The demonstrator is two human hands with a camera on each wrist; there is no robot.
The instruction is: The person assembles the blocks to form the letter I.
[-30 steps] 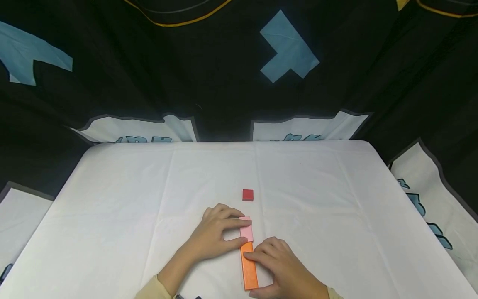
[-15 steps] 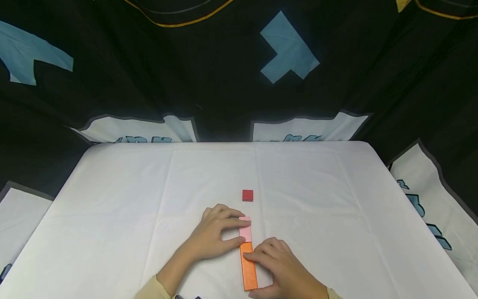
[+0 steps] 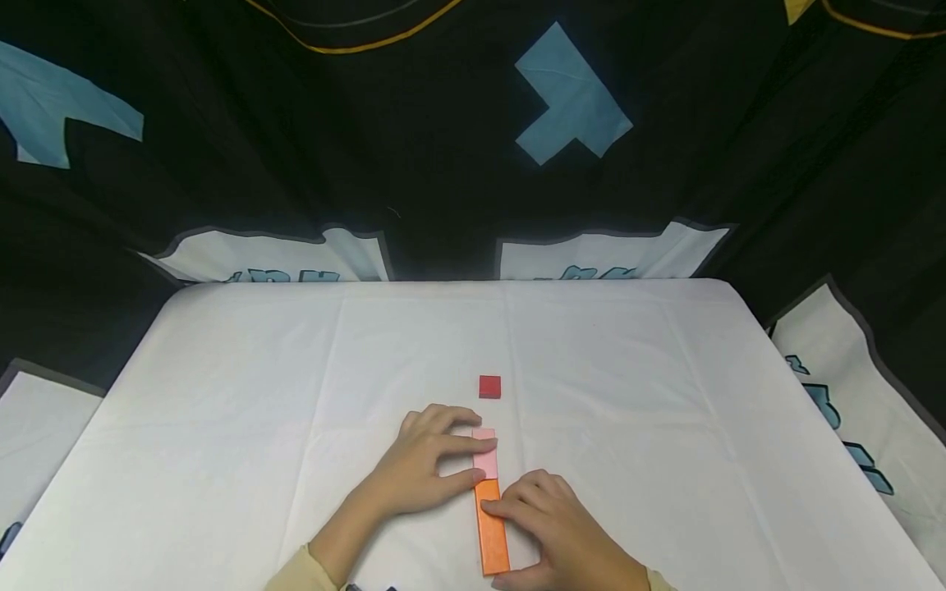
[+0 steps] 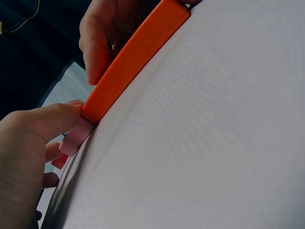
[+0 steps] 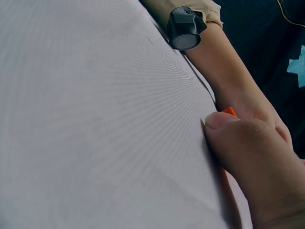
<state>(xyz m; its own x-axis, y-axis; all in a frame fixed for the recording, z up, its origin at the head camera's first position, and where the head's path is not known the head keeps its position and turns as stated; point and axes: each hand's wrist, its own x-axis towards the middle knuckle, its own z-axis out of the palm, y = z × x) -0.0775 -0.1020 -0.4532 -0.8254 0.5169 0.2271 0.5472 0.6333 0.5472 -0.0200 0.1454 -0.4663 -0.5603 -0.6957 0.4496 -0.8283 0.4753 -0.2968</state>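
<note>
Near the front of the white table, a long orange block [image 3: 493, 538] and a shorter pink block [image 3: 485, 461] lie end to end in one line. My left hand [image 3: 421, 464] pinches the pink block between thumb and index finger, with the thumb close to the joint. At the orange block's near end sits the thumb of my right hand [image 3: 554, 529], while its index finger reaches onto the block's upper part. In the left wrist view the orange block [image 4: 136, 59] touches the pink block [image 4: 76, 137]. Most of the orange block [image 5: 229, 111] is hidden in the right wrist view.
A small red block [image 3: 490, 387] stands apart, beyond the pink one. White cloth covers the table [image 3: 628, 394], whose far edge meets a dark patterned curtain [image 3: 443, 148]. A black wrist camera [image 5: 184, 29] shows on the left forearm in the right wrist view.
The pink block has shifted slightly left and lines up more closely with the orange block. Both hands have stayed almost in place.
</note>
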